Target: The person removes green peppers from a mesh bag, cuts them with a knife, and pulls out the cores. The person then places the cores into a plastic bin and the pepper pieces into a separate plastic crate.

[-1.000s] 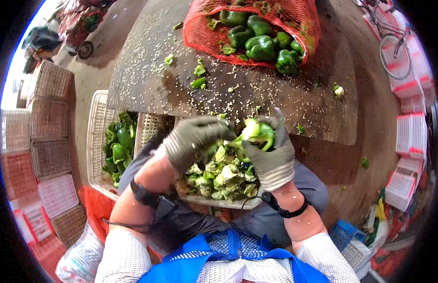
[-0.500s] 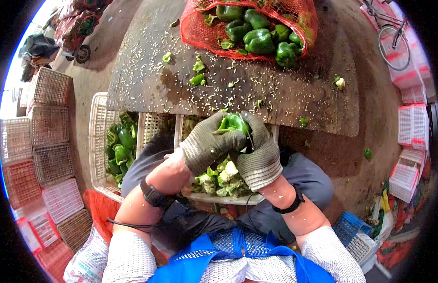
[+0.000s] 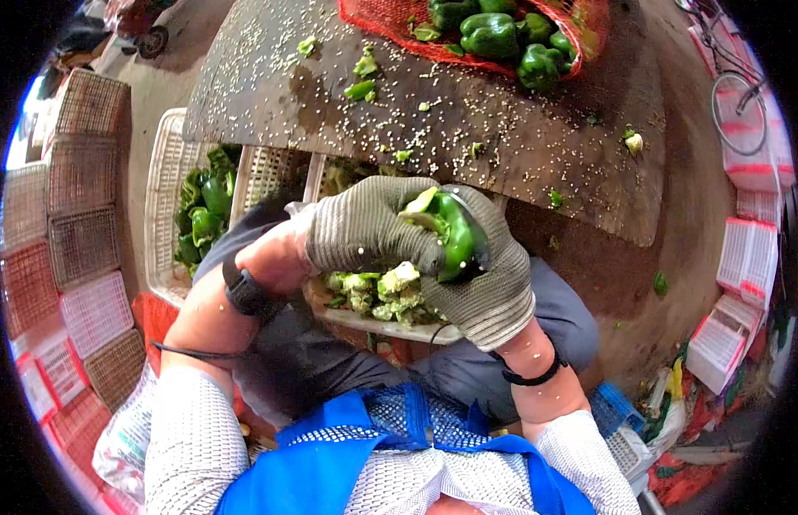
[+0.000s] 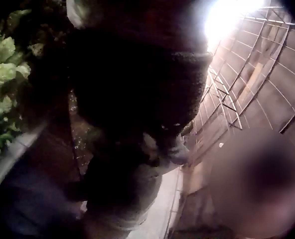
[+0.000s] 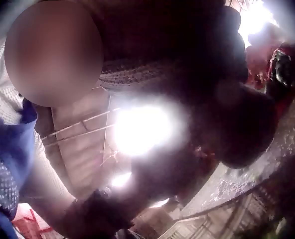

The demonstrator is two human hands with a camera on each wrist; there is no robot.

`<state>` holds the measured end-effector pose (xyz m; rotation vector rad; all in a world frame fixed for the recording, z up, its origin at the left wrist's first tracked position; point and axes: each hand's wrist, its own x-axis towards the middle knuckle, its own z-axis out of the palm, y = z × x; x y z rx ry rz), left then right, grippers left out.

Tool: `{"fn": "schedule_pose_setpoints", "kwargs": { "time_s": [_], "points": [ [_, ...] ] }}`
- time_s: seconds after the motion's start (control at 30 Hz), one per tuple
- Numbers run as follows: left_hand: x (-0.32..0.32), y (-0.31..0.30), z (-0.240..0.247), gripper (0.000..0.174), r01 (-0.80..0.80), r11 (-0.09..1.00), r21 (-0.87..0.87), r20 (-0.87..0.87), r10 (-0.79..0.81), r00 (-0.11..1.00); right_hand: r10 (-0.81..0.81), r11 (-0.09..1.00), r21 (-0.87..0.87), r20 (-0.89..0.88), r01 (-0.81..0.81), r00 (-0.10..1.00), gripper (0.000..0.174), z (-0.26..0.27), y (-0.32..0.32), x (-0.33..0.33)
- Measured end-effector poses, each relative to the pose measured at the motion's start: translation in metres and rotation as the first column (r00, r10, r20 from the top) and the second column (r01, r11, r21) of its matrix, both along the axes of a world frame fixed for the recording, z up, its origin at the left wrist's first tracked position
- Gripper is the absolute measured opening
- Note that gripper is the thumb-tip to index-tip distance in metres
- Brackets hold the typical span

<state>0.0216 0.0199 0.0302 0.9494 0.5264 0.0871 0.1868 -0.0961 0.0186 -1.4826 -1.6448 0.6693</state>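
In the head view both gloved hands meet over a crate and hold a green bell pepper (image 3: 464,236) with a pale green flap showing at its top. My right hand (image 3: 493,287) grips it from the right side. From the left, my left hand (image 3: 373,225) curls its fingers against the pepper near the pale part. Pale green pepper cores (image 3: 386,292) fill the crate (image 3: 373,324) just under the hands. Both wrist views are dark; the left glove (image 4: 137,89) and right glove (image 5: 242,127) show mostly as silhouettes.
A seed-strewn board (image 3: 399,112) lies ahead, with a red mesh bag (image 3: 390,21) holding whole peppers (image 3: 490,36). On the left, a white crate (image 3: 158,206) contains green pepper pieces (image 3: 206,202). Stacked crates (image 3: 85,232) stand farther left, white-and-red boxes (image 3: 746,257) at right.
A second ago the hands were slightly apart, the right holding an opened pepper with pale insides showing. They came together around a pepper, which now shows its dark green side. The head view has shifted.
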Motion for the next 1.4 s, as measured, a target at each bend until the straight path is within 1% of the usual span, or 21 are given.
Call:
{"fn": "schedule_pose_setpoints", "kwargs": {
  "time_s": [0.13, 0.2, 0.3, 0.37, 0.4, 0.53, 0.67, 0.73, 0.77, 0.8, 0.83, 0.9, 0.97, 1.03, 1.1, 1.13, 1.17, 1.27, 1.3, 1.37, 1.4],
  "points": [
    [-0.002, 0.004, -0.013, 0.047, 0.027, 1.0, -0.007, 0.131, -0.026, 0.991, -0.064, 0.998, -0.025, -0.025, 0.063, 0.998, 0.066, 0.002, 0.0, -0.006],
    [0.0, 0.006, -0.019, 0.047, 0.042, 0.999, -0.031, 0.057, -0.041, 0.998, -0.141, 0.985, -0.113, -0.103, 0.129, 0.985, 0.066, -0.001, 0.0, -0.011],
    [0.007, 0.005, -0.014, 0.04, 0.067, 0.997, 0.035, -0.184, -0.06, 0.981, -0.13, 0.988, -0.079, -0.005, 0.13, 0.991, 0.071, -0.017, 0.005, -0.004],
    [0.004, 0.002, -0.002, 0.039, 0.146, 0.951, 0.273, -0.225, -0.085, 0.971, -0.097, 0.984, -0.15, 0.013, 0.098, 0.995, 0.073, -0.017, -0.002, -0.008],
    [0.005, -0.003, -0.003, 0.038, 0.083, 0.988, 0.127, -0.331, -0.036, 0.943, -0.108, 0.987, -0.12, -0.016, 0.106, 0.994, 0.073, -0.017, -0.001, -0.008],
    [-0.007, -0.007, -0.014, 0.042, -0.006, 1.0, -0.016, -0.007, 0.006, 1.0, -0.031, 0.999, -0.034, -0.111, 0.028, 0.993, 0.072, -0.003, 0.0, -0.008],
    [-0.018, -0.011, -0.043, 0.051, -0.009, 0.997, -0.071, 0.128, 0.019, 0.992, -0.012, 1.0, -0.026, -0.003, 0.012, 1.0, 0.071, 0.0, 0.0, -0.013],
    [-0.042, -0.007, -0.046, 0.049, -0.003, 0.982, -0.189, 0.0, 0.003, 1.0, 0.053, 0.992, -0.113, -0.099, -0.064, 0.994, 0.073, 0.001, -0.005, -0.008],
    [-0.044, -0.004, -0.043, 0.051, 0.048, 0.976, -0.215, -0.009, -0.051, 0.999, 0.079, 0.983, -0.152, -0.146, -0.101, 0.986, 0.074, 0.001, -0.005, -0.006],
    [-0.042, -0.001, -0.032, 0.053, 0.144, 0.967, -0.209, 0.012, -0.145, 0.989, 0.098, 0.964, -0.198, -0.346, -0.175, 0.933, 0.067, 0.007, 0.0, -0.01],
    [-0.039, 0.004, -0.022, 0.055, 0.233, 0.954, -0.188, 0.051, -0.228, 0.972, 0.107, 0.927, -0.31, -0.323, -0.212, 0.94, 0.065, 0.005, -0.002, -0.012],
    [-0.036, 0.01, -0.014, 0.056, 0.341, 0.937, -0.082, 0.182, -0.322, 0.929, 0.155, 0.918, -0.326, -0.228, -0.225, 0.961, 0.063, -0.005, -0.006, -0.015],
    [-0.045, 0.017, -0.003, 0.056, 0.335, 0.939, -0.079, 0.04, -0.333, 0.942, 0.031, 0.902, -0.381, -0.41, -0.202, 0.912, 0.066, 0.001, -0.006, -0.008],
    [-0.047, 0.02, -0.001, 0.05, 0.39, 0.92, -0.044, -0.097, -0.393, 0.914, -0.169, 0.896, -0.42, -0.623, -0.143, 0.764, 0.084, -0.001, 0.002, 0.0],
    [-0.043, 0.014, -0.002, 0.047, 0.408, 0.906, -0.112, -0.224, -0.423, 0.878, -0.161, 0.885, -0.447, -0.556, -0.13, 0.816, 0.09, 0.013, 0.012, 0.015],
    [-0.042, 0.008, -0.014, 0.046, 0.43, 0.899, 0.084, -0.356, -0.376, 0.855, -0.175, 0.909, -0.414, -0.493, -0.053, 0.852, 0.085, 0.011, 0.012, 0.017],
    [-0.038, 0.0, -0.024, 0.06, 0.344, 0.938, -0.035, -0.216, -0.343, 0.914, -0.211, 0.89, -0.452, -0.526, -0.061, 0.824, 0.084, 0.013, 0.013, 0.016],
    [-0.036, 0.011, -0.034, 0.076, 0.413, 0.87, 0.27, -0.352, -0.31, 0.883, -0.276, 0.861, -0.498, -0.623, -0.1, 0.732, 0.072, 0.009, 0.012, 0.012],
    [-0.036, 0.014, -0.035, 0.072, 0.391, 0.878, 0.276, -0.424, -0.254, 0.869, -0.304, 0.852, -0.517, -0.622, -0.087, 0.722, 0.068, 0.01, 0.012, 0.011],
    [-0.035, 0.022, -0.015, 0.065, 0.528, 0.706, 0.472, -0.635, -0.143, 0.759, -0.347, 0.837, -0.542, -0.638, -0.081, 0.688, 0.058, 0.01, 0.014, 0.01],
    [-0.042, 0.021, -0.035, 0.06, 0.361, 0.771, 0.524, -0.501, -0.063, 0.863, -0.364, 0.83, -0.55, -0.654, -0.087, 0.663, 0.054, 0.01, 0.015, 0.009]
  ]
}}
